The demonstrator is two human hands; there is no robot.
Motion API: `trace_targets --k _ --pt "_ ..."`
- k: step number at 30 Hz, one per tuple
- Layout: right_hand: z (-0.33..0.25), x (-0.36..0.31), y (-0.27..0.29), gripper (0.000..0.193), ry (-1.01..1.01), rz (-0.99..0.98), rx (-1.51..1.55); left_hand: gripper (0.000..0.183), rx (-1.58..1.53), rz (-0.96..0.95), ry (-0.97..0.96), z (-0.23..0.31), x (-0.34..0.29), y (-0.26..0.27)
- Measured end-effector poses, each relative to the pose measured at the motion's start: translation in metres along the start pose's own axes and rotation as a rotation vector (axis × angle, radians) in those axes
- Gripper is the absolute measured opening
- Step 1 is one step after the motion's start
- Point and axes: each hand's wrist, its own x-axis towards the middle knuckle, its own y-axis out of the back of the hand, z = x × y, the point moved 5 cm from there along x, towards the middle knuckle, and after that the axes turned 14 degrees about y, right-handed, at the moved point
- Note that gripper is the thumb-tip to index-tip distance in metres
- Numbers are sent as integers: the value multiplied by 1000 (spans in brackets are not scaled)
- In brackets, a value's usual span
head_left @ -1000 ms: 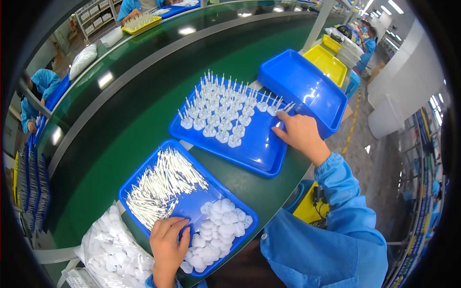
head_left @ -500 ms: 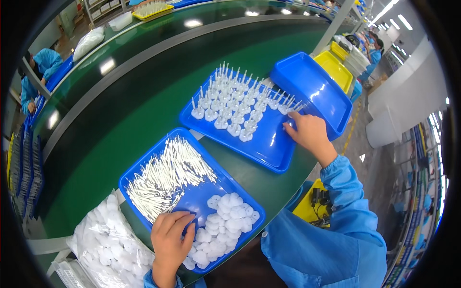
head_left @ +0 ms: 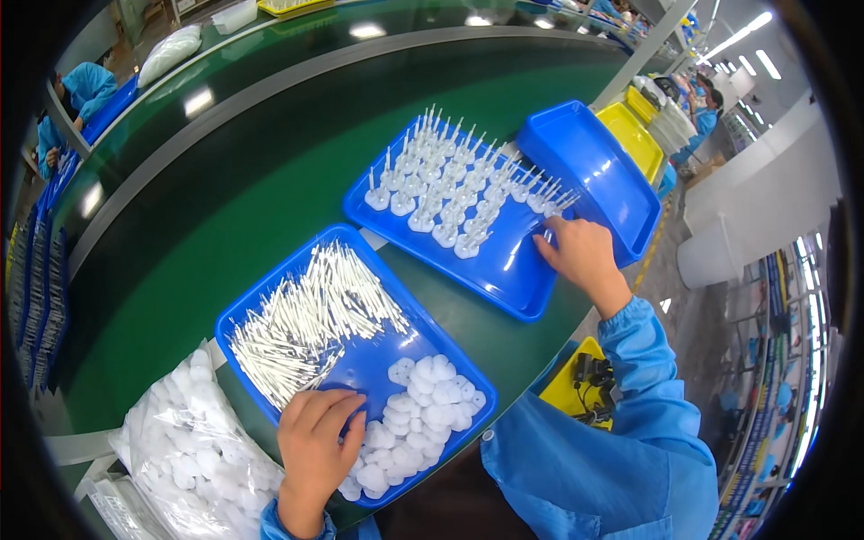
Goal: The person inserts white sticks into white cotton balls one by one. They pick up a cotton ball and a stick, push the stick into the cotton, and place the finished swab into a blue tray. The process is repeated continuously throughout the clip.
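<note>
Right hand (head_left: pixel 583 256) at the right side of the farther blue tray (head_left: pixel 504 274), its fingertips just beside the nearest of the stick-and-disc pieces (head_left: pixel 441 193) at that end of the block. Thumb and forefinger a little apart; cannot tell whether a piece is pinched there, contact point partly masked by the fingers. Block lies ahead and to the left of this hand; its sticks rise from their discs, most near upright, those at the right end slanting up and to the right in this fisheye view. Bare tray floor between the block and the near right corner. Left hand (head_left: pixel 313 450) over the near edge of the second blue tray (head_left: pixel 373 360), fingers curled, gap between thumb and fingers narrow; grip contents, if any, not visible. Loose white sticks (head_left: pixel 315 315) lie flat directly beyond this hand, long axes in mixed directions; heap of white discs (head_left: pixel 432 405) immediately to its right. Key relation: left hand is the nearer one to both loose stocks, right hand the nearer one to the standing pieces, with the two trays set corner toward corner on the green counter (head_left: pixel 459 315). Also noted: clear bag of white discs (head_left: pixel 193 441) left of the left hand, another blue tray (head_left: pixel 594 171) beyond the right hand
</note>
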Motion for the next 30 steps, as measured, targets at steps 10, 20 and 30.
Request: trace_targets --k 10,20,30 --pt "11 -1 -6 29 -30 -16 48 25 1 -3 18 -2 2 -3" --pt "-8 6 18 29 66 108 68 24 -31 24 20 0 0 3" --pt "-223 23 85 14 967 329 441 21 147 83 20 2 -10 21"
